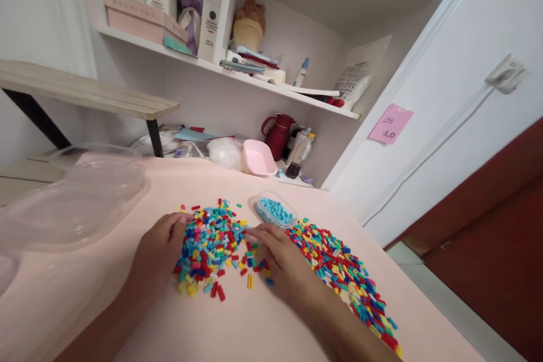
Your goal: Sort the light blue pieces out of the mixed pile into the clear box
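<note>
Two heaps of small plastic toy bricks in mixed colours lie on a pink-covered table. My left hand rests along the left edge of the nearer brick pile, its visible fingers loosely stretched and partly hidden behind the hand. On the pile's right side, my right hand reaches in with its index finger out at the bricks; nothing shows in its grasp. Behind the right hand stands a clear plastic tub holding light blue bricks. A larger brick pile spreads beside and beyond my right forearm.
Clear plastic containers stand at the table's left. Along the back are a pink bin, a dark red jug and bottles. A wooden-topped stand rises at the left, below a wall shelf.
</note>
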The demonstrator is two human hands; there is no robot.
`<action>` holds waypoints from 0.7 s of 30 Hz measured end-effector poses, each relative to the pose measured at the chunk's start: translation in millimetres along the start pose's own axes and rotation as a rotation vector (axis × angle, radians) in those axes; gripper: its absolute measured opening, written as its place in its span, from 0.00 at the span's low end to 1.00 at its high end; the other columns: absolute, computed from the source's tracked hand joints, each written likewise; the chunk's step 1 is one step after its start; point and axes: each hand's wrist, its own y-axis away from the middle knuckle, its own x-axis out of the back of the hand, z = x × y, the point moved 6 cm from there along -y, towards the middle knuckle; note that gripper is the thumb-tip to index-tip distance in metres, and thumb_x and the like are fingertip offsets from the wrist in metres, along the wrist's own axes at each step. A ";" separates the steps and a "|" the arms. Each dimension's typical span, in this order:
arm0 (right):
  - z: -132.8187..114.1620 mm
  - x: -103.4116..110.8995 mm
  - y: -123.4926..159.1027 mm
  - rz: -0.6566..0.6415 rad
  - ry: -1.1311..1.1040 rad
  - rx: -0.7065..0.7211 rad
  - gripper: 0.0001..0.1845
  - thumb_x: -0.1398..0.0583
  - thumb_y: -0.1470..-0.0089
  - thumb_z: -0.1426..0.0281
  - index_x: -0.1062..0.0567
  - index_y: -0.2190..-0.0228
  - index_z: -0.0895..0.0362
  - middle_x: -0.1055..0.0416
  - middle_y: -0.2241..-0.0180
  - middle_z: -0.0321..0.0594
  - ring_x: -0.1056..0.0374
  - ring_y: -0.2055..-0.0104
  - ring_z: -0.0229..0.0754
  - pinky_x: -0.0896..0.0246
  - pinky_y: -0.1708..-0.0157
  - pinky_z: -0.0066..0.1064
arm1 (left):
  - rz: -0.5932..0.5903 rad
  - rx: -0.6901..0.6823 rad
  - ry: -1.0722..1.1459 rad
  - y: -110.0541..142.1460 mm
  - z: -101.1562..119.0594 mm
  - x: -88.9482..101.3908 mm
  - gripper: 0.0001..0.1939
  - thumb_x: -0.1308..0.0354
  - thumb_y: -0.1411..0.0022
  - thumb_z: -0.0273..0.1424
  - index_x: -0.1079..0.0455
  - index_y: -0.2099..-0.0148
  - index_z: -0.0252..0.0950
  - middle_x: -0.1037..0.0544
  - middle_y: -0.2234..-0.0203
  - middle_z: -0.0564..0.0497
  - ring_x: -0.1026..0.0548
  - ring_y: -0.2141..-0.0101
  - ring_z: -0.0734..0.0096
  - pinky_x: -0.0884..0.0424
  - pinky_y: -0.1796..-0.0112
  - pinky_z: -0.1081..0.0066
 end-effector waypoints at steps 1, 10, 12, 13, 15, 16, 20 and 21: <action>-0.9 -2.6 -0.3 -0.022 0.042 0.011 0.29 0.50 0.44 0.81 0.34 0.43 0.49 0.33 0.47 0.44 0.36 0.45 0.42 0.38 0.46 0.37 | -0.002 0.003 0.001 -0.1 0.1 -0.1 0.18 0.55 0.41 0.41 0.25 0.61 0.43 0.19 0.58 0.52 0.24 0.55 0.60 0.31 0.52 0.65; -3.2 -1.1 0.6 -0.153 0.072 0.067 0.30 0.47 0.54 0.84 0.27 0.51 0.52 0.28 0.51 0.41 0.33 0.49 0.42 0.38 0.48 0.34 | -0.012 0.015 0.005 0.0 0.2 0.2 0.19 0.55 0.42 0.42 0.25 0.60 0.42 0.20 0.57 0.51 0.25 0.53 0.60 0.31 0.51 0.63; -2.2 2.2 0.5 -0.125 0.058 0.040 0.27 0.48 0.49 0.83 0.27 0.50 0.52 0.27 0.52 0.42 0.32 0.50 0.42 0.38 0.49 0.34 | -0.015 0.021 -0.003 0.0 0.3 0.2 0.20 0.55 0.42 0.42 0.25 0.59 0.42 0.20 0.57 0.51 0.25 0.53 0.60 0.31 0.51 0.64; -2.1 2.4 0.4 -0.116 0.063 0.027 0.25 0.49 0.46 0.81 0.28 0.49 0.52 0.27 0.52 0.42 0.32 0.50 0.42 0.38 0.49 0.34 | -0.015 0.020 -0.006 -0.1 0.4 0.2 0.20 0.55 0.42 0.42 0.25 0.59 0.42 0.20 0.57 0.51 0.25 0.53 0.60 0.32 0.50 0.64; -2.5 0.6 0.0 -0.112 0.089 0.000 0.23 0.48 0.42 0.78 0.30 0.47 0.52 0.27 0.52 0.43 0.33 0.50 0.44 0.39 0.49 0.36 | -0.014 0.014 -0.012 -0.5 0.8 0.3 0.20 0.55 0.42 0.42 0.25 0.59 0.42 0.20 0.57 0.51 0.25 0.53 0.60 0.32 0.50 0.64; -3.1 -0.7 -0.3 -0.114 0.106 -0.006 0.22 0.47 0.41 0.76 0.30 0.46 0.52 0.27 0.53 0.43 0.33 0.50 0.44 0.39 0.48 0.37 | -0.013 0.011 -0.014 -0.7 0.9 0.3 0.20 0.55 0.42 0.42 0.25 0.60 0.42 0.20 0.58 0.51 0.25 0.54 0.60 0.32 0.50 0.64; -7.5 -2.9 -0.2 -0.144 0.143 0.042 0.22 0.47 0.42 0.78 0.26 0.50 0.49 0.27 0.54 0.42 0.32 0.53 0.42 0.37 0.52 0.35 | -0.011 0.005 -0.015 -0.9 0.6 0.4 0.19 0.55 0.42 0.42 0.25 0.60 0.42 0.19 0.58 0.51 0.24 0.55 0.60 0.31 0.51 0.64; -7.7 -2.0 0.4 -0.161 0.151 0.054 0.22 0.46 0.43 0.80 0.24 0.53 0.48 0.27 0.54 0.41 0.32 0.54 0.42 0.37 0.53 0.33 | -0.008 0.002 -0.014 -0.8 0.5 0.6 0.19 0.55 0.42 0.41 0.25 0.60 0.42 0.19 0.58 0.51 0.24 0.55 0.60 0.31 0.51 0.64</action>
